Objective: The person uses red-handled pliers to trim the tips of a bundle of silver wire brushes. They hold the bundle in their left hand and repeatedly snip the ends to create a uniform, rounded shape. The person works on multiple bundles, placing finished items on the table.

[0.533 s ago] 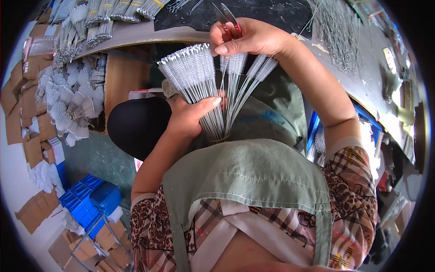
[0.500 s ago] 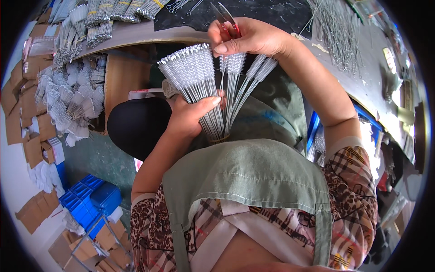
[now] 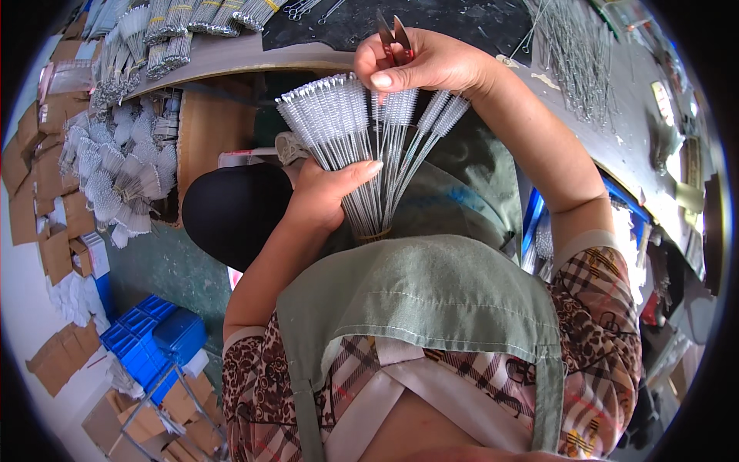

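A fanned bundle of thin wire brushes with pale bristle heads stands upright before my apron. My left hand is wrapped round their wire stems, the thumb lying across the front. A band circles the lower ends of the stems. At the top of the fan, my right hand is closed on small red-handled scissors, their two blades pointing up and slightly apart. Its thumb and fingertips are at the middle brush heads and partly cover them. A few brushes splay out to the right, below my right wrist.
Banded brush bundles lie on the far left of the table, loose wire stems at its right. More brushes fill an area left of a black round seat. Blue crates and cardboard stand at the lower left.
The scissors have turned in my right hand, their blades now more upright and further right. The left side of the brush fan has shifted slightly right. Both hands have barely moved.
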Demonstrator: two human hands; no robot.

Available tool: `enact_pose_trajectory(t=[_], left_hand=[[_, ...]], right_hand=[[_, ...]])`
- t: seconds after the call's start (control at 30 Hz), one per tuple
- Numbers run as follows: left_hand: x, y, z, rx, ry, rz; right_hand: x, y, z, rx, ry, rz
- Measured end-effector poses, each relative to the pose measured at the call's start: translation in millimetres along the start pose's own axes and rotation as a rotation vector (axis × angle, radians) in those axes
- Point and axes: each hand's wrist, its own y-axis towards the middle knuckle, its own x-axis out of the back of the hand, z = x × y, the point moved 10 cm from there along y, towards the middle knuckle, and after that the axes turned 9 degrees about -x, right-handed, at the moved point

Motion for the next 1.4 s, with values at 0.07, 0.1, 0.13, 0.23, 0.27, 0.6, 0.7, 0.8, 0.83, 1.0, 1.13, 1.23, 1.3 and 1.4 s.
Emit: enact_pose_trajectory(t=[0.07,0.1,0.13,0.23,0.27,0.6,0.7,0.8,0.83,1.0,1.13,1.23,1.3,1.4], left_hand=[[0.9,-1.3,-0.8,-0.005,-0.006,-0.01],[1.5,-1.5,-1.4,-0.007,0.001,-0.008],[2.7,-1.9,-2.3,-0.009,0.007,-0.006],[5.9,-2.7,-1.8,-0.024,0.028,-0.013],[6.9,-3.0,-1.5,-0.029,0.037,-0.015],[1.4,-1.9,-2.8,-0.017,-0.026,0.027],[-2.9,-1.3,-5.8,-0.022,-0.02,0.049],[-4.9,-0.9,-5.2,-0.006,-0.032,0.056],[-6.4,-1.4,-5.4,0.0,-0.033,0.062],[-9.1,-2.9,4.6,0.033,-0.019,0.087],[-2.8,-1.9,6.2,0.067,-0.063,0.06],[-3.3,-1.0,9.2,0.062,-0.034,0.081],[-7.2,0.9,8.6,0.062,-0.026,0.088],[-10.4,0.0,7.1,0.065,-0.02,0.088]], right_hand=[[2.6,-0.1,-1.6,-0.02,-0.013,-0.043],[4.0,-0.2,-2.3,-0.029,-0.02,-0.065],[3.4,-1.2,-2.5,-0.037,-0.029,-0.064],[2.3,-2.8,-3.0,-0.058,-0.096,-0.051],[2.1,-2.5,-3.4,-0.062,-0.143,-0.047],[-8.5,-6.3,15.4,0.089,-0.08,0.055],[-7.9,-7.3,15.8,0.092,-0.096,0.04],[-5.9,-9.2,14.7,0.092,-0.096,0.032],[-6.9,-10.5,15.9,0.088,-0.083,0.035],[52.4,-16.1,35.3,0.328,0.109,-0.204],[146.6,-48.3,69.2,0.38,0.54,-0.668],[201.8,-51.5,61.2,0.188,0.379,-0.926],[231.4,-44.8,49.5,0.138,0.247,-0.941],[239.6,-40.9,41.8,-0.098,-0.168,-1.089]])
